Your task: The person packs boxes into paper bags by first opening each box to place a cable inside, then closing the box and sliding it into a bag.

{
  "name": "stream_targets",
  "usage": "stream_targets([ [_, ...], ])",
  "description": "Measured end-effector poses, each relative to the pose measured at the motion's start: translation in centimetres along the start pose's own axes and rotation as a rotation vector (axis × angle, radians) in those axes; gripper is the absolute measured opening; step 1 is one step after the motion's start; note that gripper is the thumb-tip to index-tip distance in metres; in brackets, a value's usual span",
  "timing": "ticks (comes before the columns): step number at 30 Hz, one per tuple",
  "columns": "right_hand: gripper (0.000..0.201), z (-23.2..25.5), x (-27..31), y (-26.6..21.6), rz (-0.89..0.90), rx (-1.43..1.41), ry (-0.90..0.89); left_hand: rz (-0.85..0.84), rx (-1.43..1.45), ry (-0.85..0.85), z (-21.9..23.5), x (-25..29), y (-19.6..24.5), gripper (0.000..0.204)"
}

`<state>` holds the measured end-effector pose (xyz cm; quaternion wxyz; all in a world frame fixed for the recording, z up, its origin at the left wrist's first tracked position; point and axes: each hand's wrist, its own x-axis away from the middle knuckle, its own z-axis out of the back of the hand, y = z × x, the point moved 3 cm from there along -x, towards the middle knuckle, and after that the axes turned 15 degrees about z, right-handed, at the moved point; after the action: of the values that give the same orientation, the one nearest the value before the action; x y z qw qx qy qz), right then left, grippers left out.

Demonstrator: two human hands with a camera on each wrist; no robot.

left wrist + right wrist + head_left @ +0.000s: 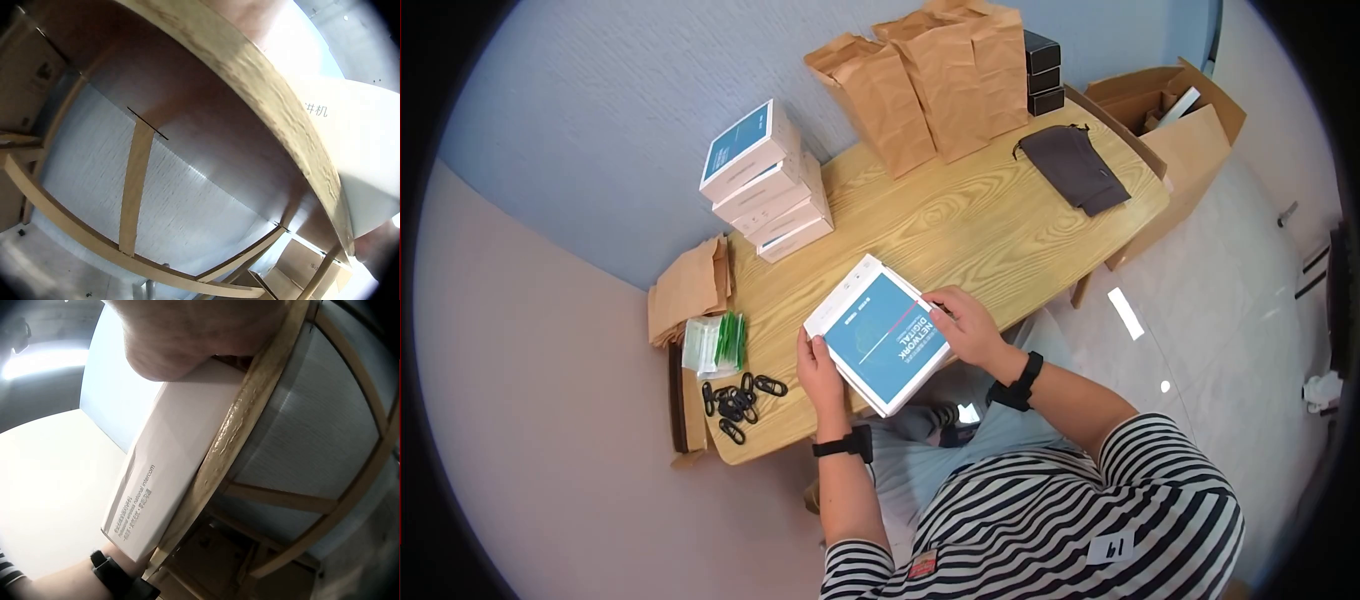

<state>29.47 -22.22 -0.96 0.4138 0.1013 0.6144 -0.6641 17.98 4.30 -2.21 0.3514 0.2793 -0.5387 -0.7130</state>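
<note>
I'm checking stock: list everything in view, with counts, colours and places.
Held box: one, white and blue, in both hands
Box stack: about four, white and blue, table's far left
Standing paper bags: three, brown, far edge
Small boxes: three, black, right of those bags
Pouch: one, dark grey, right end
Folded paper bags: count unclear, brown, left end
Packets: several, green and clear, beside folded bags
Clips: several, black, near left corner
Cardboard boxes: at least two, brown, beside the table
Table: one, brown, centre
Left hand: one, bare, box's left side
Right hand: one, bare, box's right side
Wristbands: two, black, one per wrist
Shirt: one, black and white, worn
</note>
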Motion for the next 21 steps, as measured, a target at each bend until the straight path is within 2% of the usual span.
stream_targets([
  [21, 0.032, 0.08, -0.03, -0.32, 0.01, 0.028, 0.017, -0.004, 0.046, -0.026, -0.06, 0.35, 0.47, 0.048],
])
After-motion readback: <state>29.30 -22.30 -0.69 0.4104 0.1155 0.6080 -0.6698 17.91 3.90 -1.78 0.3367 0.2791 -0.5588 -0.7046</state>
